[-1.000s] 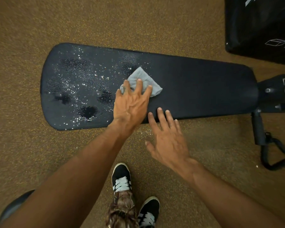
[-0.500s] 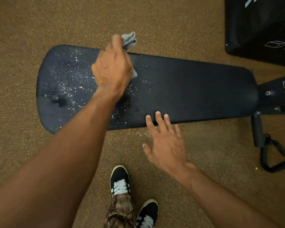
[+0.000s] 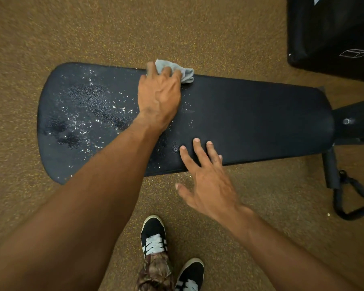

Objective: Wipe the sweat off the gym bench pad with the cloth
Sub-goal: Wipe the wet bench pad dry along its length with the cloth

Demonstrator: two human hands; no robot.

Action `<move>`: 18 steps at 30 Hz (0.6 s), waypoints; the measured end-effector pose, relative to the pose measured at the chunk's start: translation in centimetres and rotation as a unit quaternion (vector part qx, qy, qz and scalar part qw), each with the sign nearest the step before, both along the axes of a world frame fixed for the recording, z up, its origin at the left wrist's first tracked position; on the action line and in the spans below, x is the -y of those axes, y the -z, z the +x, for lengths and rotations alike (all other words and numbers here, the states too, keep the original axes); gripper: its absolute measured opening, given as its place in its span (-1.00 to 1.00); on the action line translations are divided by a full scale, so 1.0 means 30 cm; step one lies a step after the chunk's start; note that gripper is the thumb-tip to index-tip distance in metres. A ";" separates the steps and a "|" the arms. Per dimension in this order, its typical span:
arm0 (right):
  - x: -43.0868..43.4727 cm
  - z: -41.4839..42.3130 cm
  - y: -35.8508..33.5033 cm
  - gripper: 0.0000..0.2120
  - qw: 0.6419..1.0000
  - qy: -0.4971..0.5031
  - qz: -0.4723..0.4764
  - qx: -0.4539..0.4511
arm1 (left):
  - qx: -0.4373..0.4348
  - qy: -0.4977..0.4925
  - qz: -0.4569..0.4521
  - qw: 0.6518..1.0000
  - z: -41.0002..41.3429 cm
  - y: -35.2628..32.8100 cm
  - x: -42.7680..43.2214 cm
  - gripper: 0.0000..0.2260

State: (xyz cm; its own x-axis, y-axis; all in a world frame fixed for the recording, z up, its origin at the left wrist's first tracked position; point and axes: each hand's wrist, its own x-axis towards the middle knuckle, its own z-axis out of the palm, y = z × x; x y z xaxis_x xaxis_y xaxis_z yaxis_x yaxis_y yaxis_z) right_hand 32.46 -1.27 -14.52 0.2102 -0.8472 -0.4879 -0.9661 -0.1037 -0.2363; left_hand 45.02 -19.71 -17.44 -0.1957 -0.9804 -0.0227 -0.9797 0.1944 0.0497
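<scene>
Since half a second ago, the left hand [image 3: 159,95], gripping the cloth [image 3: 178,71], has shifted right along the bench pad's [image 3: 250,118] upper-centre edge. The right hand [image 3: 206,177] rests released, fingers spread, at lower centre.

Gym: padded bench [image 3: 250,114], rubber flooring [image 3: 72,30].

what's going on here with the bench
A person is wiping sweat off a black gym bench pad. The left hand presses a grey cloth against the pad's far edge, near the middle. The right hand rests open, fingertips on the near edge. Droplets and wet patches still cover the wide left end; the right part looks dry.
</scene>
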 end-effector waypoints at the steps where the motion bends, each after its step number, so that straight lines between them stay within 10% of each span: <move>1: -0.001 0.000 -0.001 -0.20 1.000 -0.002 0.002 -0.001 | -0.010 0.008 -0.002 1.000 -0.016 -0.002 0.000 -0.67; 8: 0.003 -0.011 -0.004 -0.18 1.000 -0.006 0.011 -0.001 | -0.002 0.172 -0.034 0.985 0.107 0.026 -0.106 -0.69; 18: -0.002 -0.007 0.001 -0.16 1.000 -0.003 0.012 -0.002 | -0.037 0.064 0.010 0.997 -0.016 0.025 -0.109 -0.71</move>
State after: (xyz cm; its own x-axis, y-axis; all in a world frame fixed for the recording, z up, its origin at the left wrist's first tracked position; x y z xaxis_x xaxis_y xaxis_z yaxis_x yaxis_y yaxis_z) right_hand 32.26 -1.23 -14.55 0.2130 -0.8345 -0.5082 -0.9664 -0.1033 -0.2355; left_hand 44.54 -16.45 -18.18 -0.3203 -0.9470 -0.0241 -0.9407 0.3150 0.1255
